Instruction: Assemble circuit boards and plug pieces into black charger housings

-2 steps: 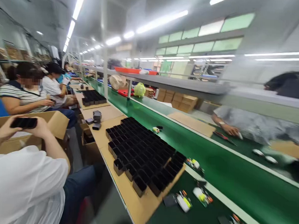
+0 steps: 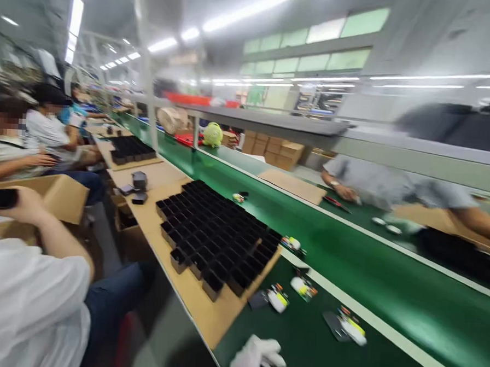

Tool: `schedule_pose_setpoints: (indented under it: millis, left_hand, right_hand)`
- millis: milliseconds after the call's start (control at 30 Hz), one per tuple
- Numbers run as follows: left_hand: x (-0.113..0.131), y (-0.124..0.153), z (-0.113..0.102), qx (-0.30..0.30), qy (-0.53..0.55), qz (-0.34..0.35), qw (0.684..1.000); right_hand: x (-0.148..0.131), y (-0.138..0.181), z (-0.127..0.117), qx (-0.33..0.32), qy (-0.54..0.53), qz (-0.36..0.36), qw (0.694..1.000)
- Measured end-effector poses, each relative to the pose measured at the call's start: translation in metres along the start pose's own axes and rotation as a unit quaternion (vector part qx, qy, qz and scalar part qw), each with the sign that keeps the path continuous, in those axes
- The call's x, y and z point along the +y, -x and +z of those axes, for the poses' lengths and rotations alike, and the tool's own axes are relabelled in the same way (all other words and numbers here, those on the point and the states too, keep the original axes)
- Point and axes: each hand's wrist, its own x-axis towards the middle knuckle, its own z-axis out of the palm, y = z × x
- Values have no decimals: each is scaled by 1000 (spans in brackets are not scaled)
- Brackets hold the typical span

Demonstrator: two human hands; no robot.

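Observation:
My left hand [image 2: 256, 360], in a white glove, shows at the bottom edge of the head view, over the dark green worktop [image 2: 302, 345]. Its fingers point right and are apart, with a dark gap between them and nothing plainly held. My right hand is out of view. Beyond the glove lie small units with white and yellow-green parts and loose wires: one unit [image 2: 278, 299] beside a dark flat piece [image 2: 258, 300], another unit [image 2: 303, 288], and a third unit [image 2: 353, 329] beside a grey flat piece [image 2: 336, 325].
Rows of black open boxes [image 2: 213, 286] stand on a brown board [image 2: 205, 318] to the left. A green conveyor [image 2: 347, 265] runs behind a pale rail. A person in white [image 2: 33, 304] sits at left holding a phone [image 2: 0, 198]. Another person [image 2: 376, 185] works across the conveyor.
The view has swung right and slightly down, so the boxes and bench sit further left and higher. More of my gloved left hand shows at the bottom edge.

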Motion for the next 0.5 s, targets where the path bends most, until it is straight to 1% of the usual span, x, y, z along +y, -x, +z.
schedule_pose_setpoints:
  millis: [67, 100, 133, 167, 233, 300, 400, 500]
  left_hand:
    - [-4, 18, 9, -67, 26, -9, 997]
    - [-7, 27, 11, -96, 42, -14, 994]
    - [-9, 33, 11, -125, 61, -16, 990]
    - [-11, 38, 9, -148, 76, -12, 986]
    - [-16, 41, 4, -153, 85, 5, 985]
    - [-18, 39, -1, -168, 75, 31, 982]
    - [-18, 38, -3, -208, 36, 104, 972]
    - [-16, 40, 1, -221, -16, 173, 960]
  right_hand:
    - [14, 26, -59, -9, 73, 35, 997]
    - [17, 38, -82, -30, 109, 48, 992]
    - [17, 47, -98, -51, 151, 57, 986]
    - [16, 55, -109, -94, 183, 87, 975]
    - [15, 64, -115, -157, 178, 148, 960]
    - [15, 67, -110, -199, 149, 176, 953]
    - [16, 68, -103, -217, 136, 191, 948]
    - [15, 69, -103, -216, 130, 195, 948]
